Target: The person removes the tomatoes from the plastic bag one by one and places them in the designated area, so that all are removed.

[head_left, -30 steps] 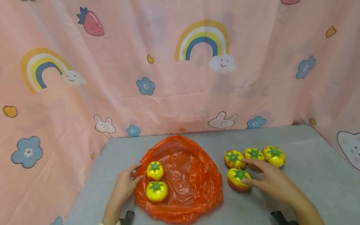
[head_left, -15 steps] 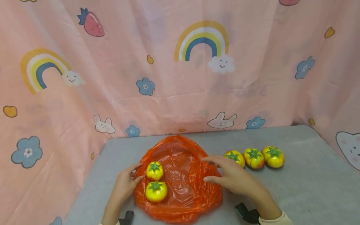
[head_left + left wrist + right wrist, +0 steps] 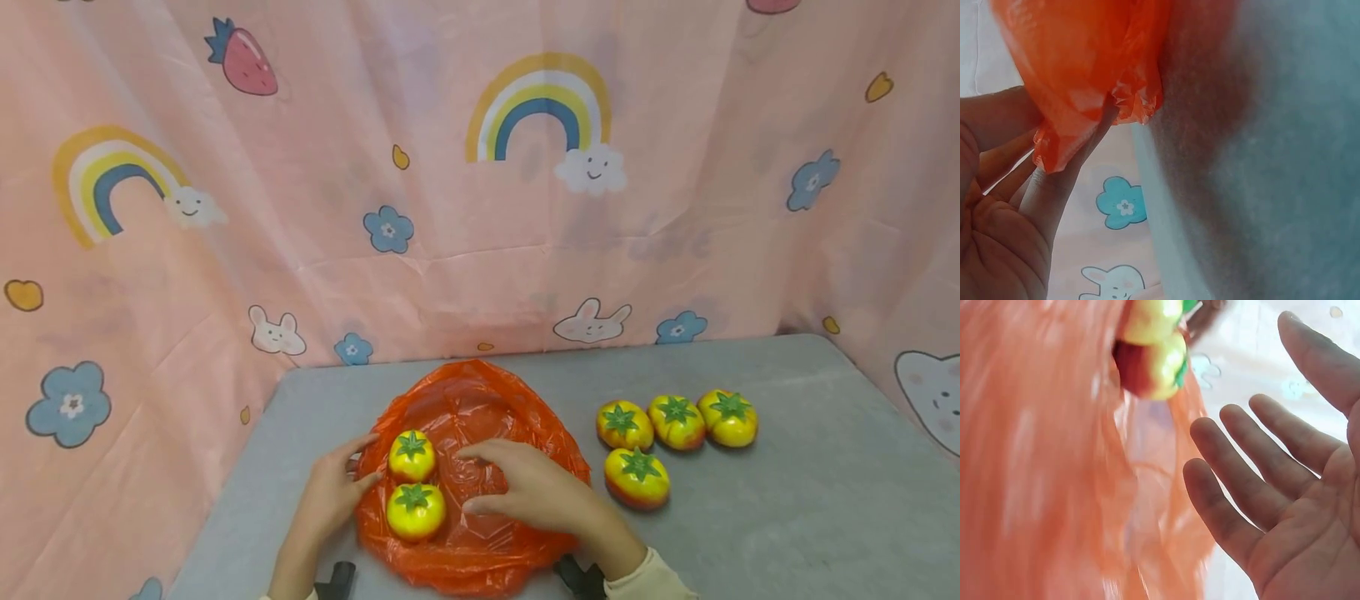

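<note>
orange bag (image 3: 551,429) lies under right grip (image 3: 534,485); left grip (image 3: 332,490) pinches its edge.

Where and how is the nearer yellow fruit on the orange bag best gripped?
Probably at the widest part of the nearer fruit, below its green leaves, coming from above and the right. It is round and leaves-up, the other fruit crowds its far side, and its right side faces bare orange bag near the right hand.
</note>
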`<state>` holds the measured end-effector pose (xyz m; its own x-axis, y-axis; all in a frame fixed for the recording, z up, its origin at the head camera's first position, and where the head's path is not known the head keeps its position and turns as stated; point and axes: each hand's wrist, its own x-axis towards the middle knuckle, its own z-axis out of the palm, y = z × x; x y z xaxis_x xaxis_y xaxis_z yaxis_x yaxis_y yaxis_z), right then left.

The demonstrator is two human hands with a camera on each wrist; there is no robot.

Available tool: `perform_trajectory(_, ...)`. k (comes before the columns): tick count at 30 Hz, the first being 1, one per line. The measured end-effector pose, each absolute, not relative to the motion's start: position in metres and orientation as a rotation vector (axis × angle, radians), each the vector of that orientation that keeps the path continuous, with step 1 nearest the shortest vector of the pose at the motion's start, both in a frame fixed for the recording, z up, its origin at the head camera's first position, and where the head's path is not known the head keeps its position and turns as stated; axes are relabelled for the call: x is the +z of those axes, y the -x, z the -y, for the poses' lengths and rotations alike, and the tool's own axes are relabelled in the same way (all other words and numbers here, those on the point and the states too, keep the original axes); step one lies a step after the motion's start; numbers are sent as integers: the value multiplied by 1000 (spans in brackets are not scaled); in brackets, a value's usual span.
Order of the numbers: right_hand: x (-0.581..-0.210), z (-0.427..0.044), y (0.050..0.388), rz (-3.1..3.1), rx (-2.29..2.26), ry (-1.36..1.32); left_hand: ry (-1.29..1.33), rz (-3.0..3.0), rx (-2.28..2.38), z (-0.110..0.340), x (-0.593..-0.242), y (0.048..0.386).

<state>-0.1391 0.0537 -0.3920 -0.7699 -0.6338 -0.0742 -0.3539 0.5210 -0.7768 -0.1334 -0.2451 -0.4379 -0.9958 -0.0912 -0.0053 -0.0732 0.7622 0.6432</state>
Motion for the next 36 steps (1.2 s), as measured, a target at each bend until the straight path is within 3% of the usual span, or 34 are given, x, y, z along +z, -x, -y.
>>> perform_trajectory(15,-415,-5,144,-2345,-1076,782,-158,2966,-1036,248,-438,133)
perform_trajectory(36,-436,12,144,-2386,-984,832,-157,2968,-1037,245,-438,133)
